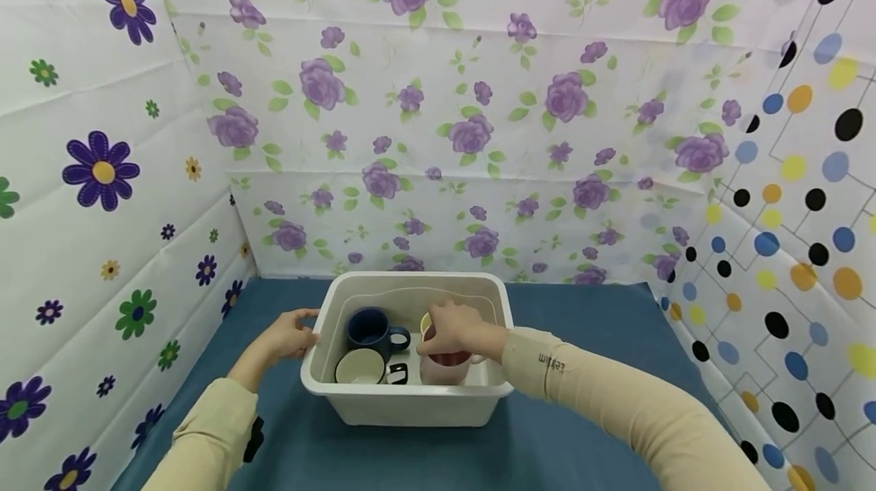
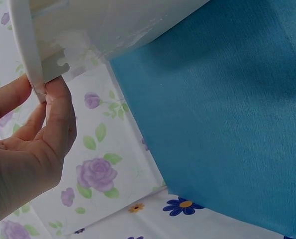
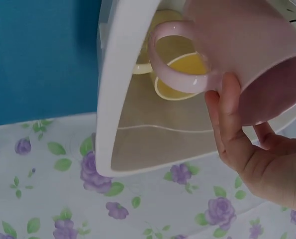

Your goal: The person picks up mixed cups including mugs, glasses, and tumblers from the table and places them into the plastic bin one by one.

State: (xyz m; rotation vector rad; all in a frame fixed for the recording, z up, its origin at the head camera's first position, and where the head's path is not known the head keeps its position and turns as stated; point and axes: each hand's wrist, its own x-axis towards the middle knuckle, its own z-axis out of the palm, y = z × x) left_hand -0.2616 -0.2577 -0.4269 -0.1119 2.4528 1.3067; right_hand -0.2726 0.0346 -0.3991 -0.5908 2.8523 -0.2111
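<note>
A white plastic tub holds several mugs. My left hand pinches the tub's left rim between thumb and fingers, as the left wrist view also shows. Inside the tub, my right hand grips a pink mug at its rim, with a finger beside the handle. Whether this mug touches the tub floor, I cannot tell. Behind it is a yellow mug, mostly hidden by the right hand in the head view. On the tub's left side stand a navy blue mug and a cream mug with a black handle.
Under the tub is a table with a blue cover. Flowered sheets hang behind and at the left, and a dotted sheet hangs at the right. The tub's raised walls surround the mugs.
</note>
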